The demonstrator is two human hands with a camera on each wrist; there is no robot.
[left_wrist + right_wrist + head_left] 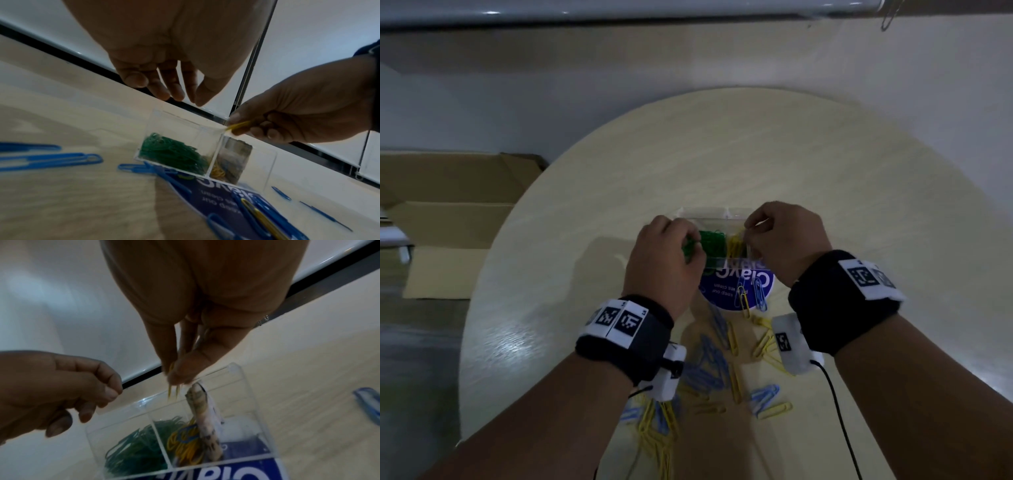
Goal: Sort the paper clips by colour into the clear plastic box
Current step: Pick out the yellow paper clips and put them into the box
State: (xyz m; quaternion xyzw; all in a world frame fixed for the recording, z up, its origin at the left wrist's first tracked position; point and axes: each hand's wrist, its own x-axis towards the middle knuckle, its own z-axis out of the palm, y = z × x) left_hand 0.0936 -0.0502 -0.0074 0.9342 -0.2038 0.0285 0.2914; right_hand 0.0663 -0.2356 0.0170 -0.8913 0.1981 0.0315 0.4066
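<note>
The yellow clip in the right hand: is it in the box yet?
Not yet. The right hand pinches the yellow clip above the clear box, over its yellow pile.

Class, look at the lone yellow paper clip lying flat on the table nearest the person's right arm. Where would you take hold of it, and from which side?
Pinch the yellow paper clip at its rounded right end, coming from above and from the right with the right hand. It lies flat and thin on the table, so only the end can probably be lifted; blue clips crowd its left end.
</note>
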